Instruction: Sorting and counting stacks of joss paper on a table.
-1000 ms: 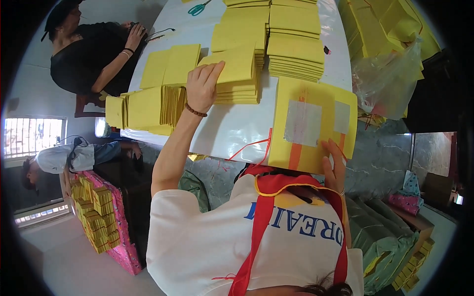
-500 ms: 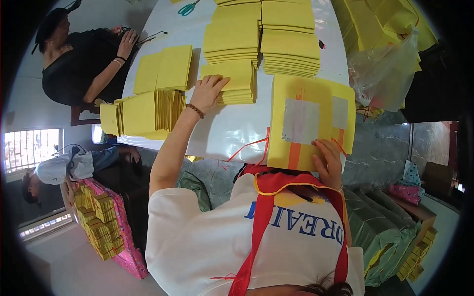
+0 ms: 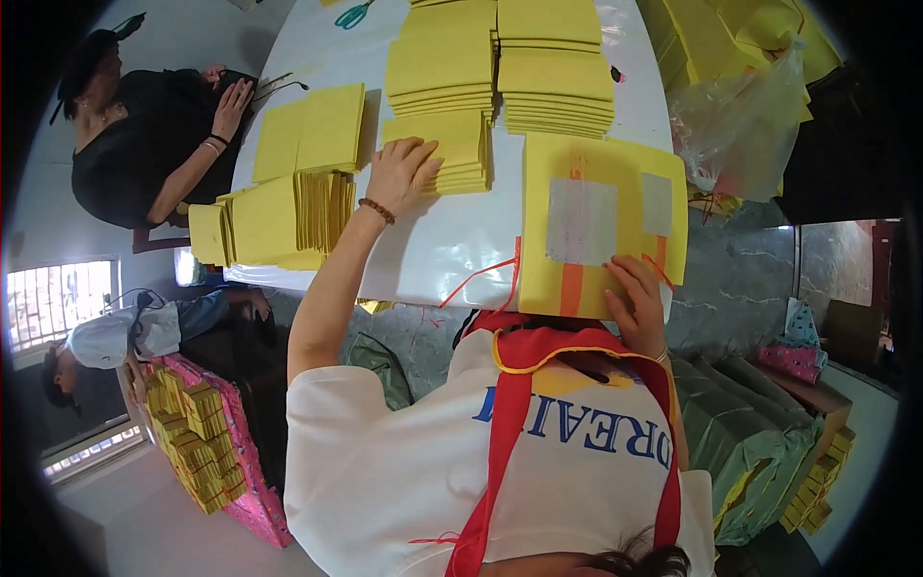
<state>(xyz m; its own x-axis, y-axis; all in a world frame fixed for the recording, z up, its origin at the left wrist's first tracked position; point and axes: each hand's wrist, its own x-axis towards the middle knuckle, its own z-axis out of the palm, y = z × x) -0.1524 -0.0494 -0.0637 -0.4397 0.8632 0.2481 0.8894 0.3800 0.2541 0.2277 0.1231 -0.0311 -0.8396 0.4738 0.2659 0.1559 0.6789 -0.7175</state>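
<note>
My left hand rests on the near left part of a low stack of folded yellow paper. Its fingers bend over the top with the thumb apart, and no sheet is visibly lifted. A beaded bracelet circles that wrist. My right hand lies with spread fingers at the near edge of a large flat yellow packet, which has grey patches and orange stripes. Beside the packet, a thin red cord trails over the table edge.
Taller yellow paper stacks stand beyond my hands, and more sit at left. Green scissors lie far off on the white table. A clear plastic bag hangs at right. Two other people are at left; green wrapped bundles stand lower right.
The whole view has shifted slightly, so the table and stacks appear a little higher and further left. Both hands keep nearly the same places on the paper.
</note>
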